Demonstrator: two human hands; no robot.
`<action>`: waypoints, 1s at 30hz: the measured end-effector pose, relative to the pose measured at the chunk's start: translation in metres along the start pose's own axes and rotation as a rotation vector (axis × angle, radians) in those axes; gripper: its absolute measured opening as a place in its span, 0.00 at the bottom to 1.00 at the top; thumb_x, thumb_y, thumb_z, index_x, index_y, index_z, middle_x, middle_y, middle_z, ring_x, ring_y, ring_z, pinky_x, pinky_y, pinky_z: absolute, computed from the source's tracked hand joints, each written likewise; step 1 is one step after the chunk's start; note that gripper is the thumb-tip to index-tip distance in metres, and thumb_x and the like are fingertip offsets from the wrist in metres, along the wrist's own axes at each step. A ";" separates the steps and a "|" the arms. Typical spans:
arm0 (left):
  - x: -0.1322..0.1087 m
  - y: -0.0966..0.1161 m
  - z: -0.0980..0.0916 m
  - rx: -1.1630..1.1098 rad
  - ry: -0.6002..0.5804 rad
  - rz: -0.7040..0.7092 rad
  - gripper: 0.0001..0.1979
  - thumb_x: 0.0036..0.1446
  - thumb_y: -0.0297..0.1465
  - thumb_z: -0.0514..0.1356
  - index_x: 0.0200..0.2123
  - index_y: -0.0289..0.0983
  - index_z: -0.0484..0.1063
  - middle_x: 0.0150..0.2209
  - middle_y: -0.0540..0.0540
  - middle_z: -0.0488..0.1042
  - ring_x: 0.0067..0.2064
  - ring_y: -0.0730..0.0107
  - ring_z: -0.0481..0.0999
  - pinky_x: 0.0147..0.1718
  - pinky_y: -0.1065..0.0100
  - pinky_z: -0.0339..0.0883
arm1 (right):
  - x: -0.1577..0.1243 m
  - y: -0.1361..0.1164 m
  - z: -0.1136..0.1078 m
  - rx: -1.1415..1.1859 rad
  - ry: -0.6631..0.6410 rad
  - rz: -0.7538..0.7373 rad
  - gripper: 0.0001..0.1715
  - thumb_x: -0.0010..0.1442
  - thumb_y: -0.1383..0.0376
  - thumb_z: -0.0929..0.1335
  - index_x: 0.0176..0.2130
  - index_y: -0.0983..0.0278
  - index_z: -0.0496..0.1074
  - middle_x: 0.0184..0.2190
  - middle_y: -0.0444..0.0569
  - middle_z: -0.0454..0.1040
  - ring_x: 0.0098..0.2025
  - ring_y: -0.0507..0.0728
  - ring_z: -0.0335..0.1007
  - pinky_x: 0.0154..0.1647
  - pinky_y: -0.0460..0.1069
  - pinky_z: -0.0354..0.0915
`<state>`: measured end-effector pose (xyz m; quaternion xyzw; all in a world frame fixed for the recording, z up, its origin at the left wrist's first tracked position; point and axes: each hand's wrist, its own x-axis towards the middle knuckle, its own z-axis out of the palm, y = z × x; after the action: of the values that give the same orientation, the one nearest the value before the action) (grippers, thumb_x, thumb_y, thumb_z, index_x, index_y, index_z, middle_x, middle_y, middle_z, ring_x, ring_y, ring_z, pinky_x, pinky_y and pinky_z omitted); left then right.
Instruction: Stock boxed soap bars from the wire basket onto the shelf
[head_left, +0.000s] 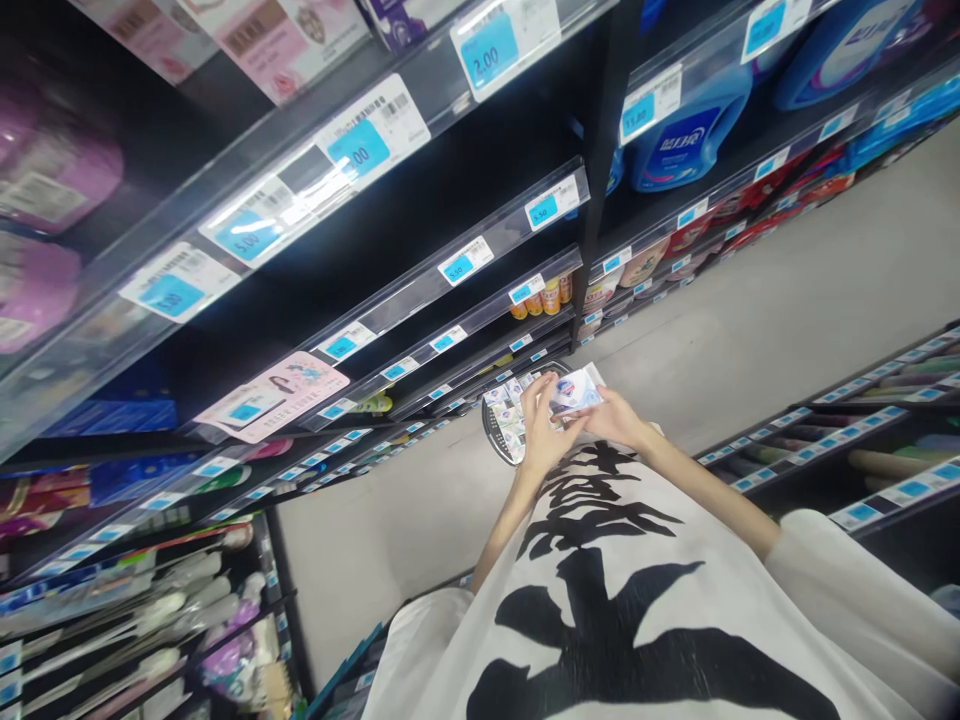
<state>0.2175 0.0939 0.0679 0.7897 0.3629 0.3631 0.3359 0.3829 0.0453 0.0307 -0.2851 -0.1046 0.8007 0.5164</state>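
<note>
In front of my body I hold a small white-and-blue soap box (576, 390) with both hands. My left hand (541, 428) is closed around its left end, fingers at the upper side and thumb underneath. At the right end, my right hand (616, 418) pinches the box. Just beyond and to the left of my left hand is a dark shopping basket (493, 437) with perforated sides. Several similar small boxes (510, 412) lie in it, partly hidden by my left hand.
Dark shelves with price-tag rails (480, 265) run along the left. Blue detergent bottles (686, 135) stand at the upper right, and yellow cans (551, 297) on a lower shelf. More shelving (870, 415) lines the right. Grey floor (375, 530) runs between. A pink sign (289, 392) sticks out.
</note>
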 end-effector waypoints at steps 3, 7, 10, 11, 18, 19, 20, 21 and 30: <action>-0.001 0.000 0.006 0.022 0.046 -0.045 0.39 0.54 0.29 0.72 0.69 0.42 0.65 0.64 0.35 0.70 0.66 0.47 0.70 0.66 0.46 0.67 | 0.001 0.007 0.003 -0.115 -0.006 -0.027 0.42 0.51 0.45 0.78 0.59 0.61 0.74 0.54 0.55 0.82 0.60 0.68 0.75 0.65 0.63 0.68; -0.007 -0.002 0.015 -0.008 0.144 -0.141 0.35 0.54 0.27 0.70 0.65 0.39 0.69 0.60 0.36 0.73 0.63 0.50 0.73 0.65 0.49 0.68 | 0.002 0.011 0.006 -0.211 0.044 -0.123 0.46 0.51 0.49 0.81 0.64 0.55 0.71 0.60 0.50 0.79 0.61 0.63 0.73 0.68 0.59 0.65; -0.009 -0.006 0.017 -0.145 0.217 -0.285 0.34 0.53 0.32 0.73 0.62 0.38 0.69 0.59 0.36 0.76 0.61 0.50 0.76 0.64 0.50 0.70 | 0.002 0.008 0.005 -0.172 0.028 -0.141 0.42 0.58 0.44 0.76 0.66 0.52 0.70 0.64 0.49 0.75 0.61 0.62 0.73 0.63 0.58 0.69; -0.009 -0.008 0.017 -0.222 0.231 -0.345 0.35 0.52 0.35 0.74 0.61 0.38 0.69 0.58 0.36 0.76 0.60 0.50 0.77 0.63 0.50 0.72 | 0.001 0.006 0.004 -0.159 0.026 -0.142 0.40 0.60 0.44 0.75 0.66 0.51 0.70 0.65 0.49 0.74 0.60 0.61 0.73 0.61 0.57 0.70; -0.007 -0.022 -0.003 -0.643 0.136 -0.456 0.36 0.52 0.41 0.77 0.58 0.42 0.65 0.65 0.35 0.73 0.68 0.48 0.73 0.66 0.48 0.68 | -0.003 -0.006 0.007 -0.116 0.079 -0.198 0.29 0.64 0.54 0.74 0.63 0.50 0.74 0.68 0.46 0.71 0.55 0.57 0.75 0.51 0.51 0.73; -0.008 -0.023 -0.006 -0.671 0.122 -0.449 0.36 0.52 0.41 0.78 0.58 0.43 0.64 0.65 0.35 0.73 0.69 0.48 0.71 0.67 0.48 0.67 | -0.004 -0.008 0.008 -0.111 0.086 -0.207 0.29 0.64 0.55 0.74 0.63 0.50 0.75 0.67 0.46 0.71 0.54 0.57 0.75 0.50 0.50 0.73; -0.008 -0.024 -0.008 -0.691 0.113 -0.441 0.36 0.51 0.41 0.78 0.57 0.43 0.64 0.65 0.35 0.73 0.70 0.48 0.70 0.68 0.47 0.66 | -0.004 -0.009 0.009 -0.107 0.095 -0.214 0.28 0.64 0.56 0.74 0.62 0.51 0.75 0.67 0.47 0.72 0.54 0.56 0.75 0.49 0.50 0.73; -0.009 -0.025 -0.010 -0.702 0.108 -0.432 0.37 0.50 0.42 0.79 0.57 0.44 0.64 0.64 0.35 0.74 0.70 0.47 0.70 0.68 0.46 0.65 | -0.005 -0.010 0.010 -0.105 0.105 -0.219 0.28 0.63 0.56 0.74 0.62 0.51 0.76 0.66 0.47 0.73 0.54 0.56 0.75 0.49 0.50 0.73; -0.011 -0.024 -0.010 -0.734 0.091 -0.460 0.43 0.41 0.45 0.82 0.55 0.44 0.65 0.63 0.34 0.75 0.68 0.44 0.72 0.67 0.45 0.66 | -0.002 -0.009 0.006 -0.107 0.156 -0.235 0.29 0.57 0.60 0.78 0.57 0.53 0.79 0.63 0.48 0.76 0.54 0.57 0.75 0.49 0.50 0.72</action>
<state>0.1966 0.1002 0.0498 0.4998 0.3908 0.4180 0.6501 0.3874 0.0484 0.0403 -0.3595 -0.1393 0.7033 0.5973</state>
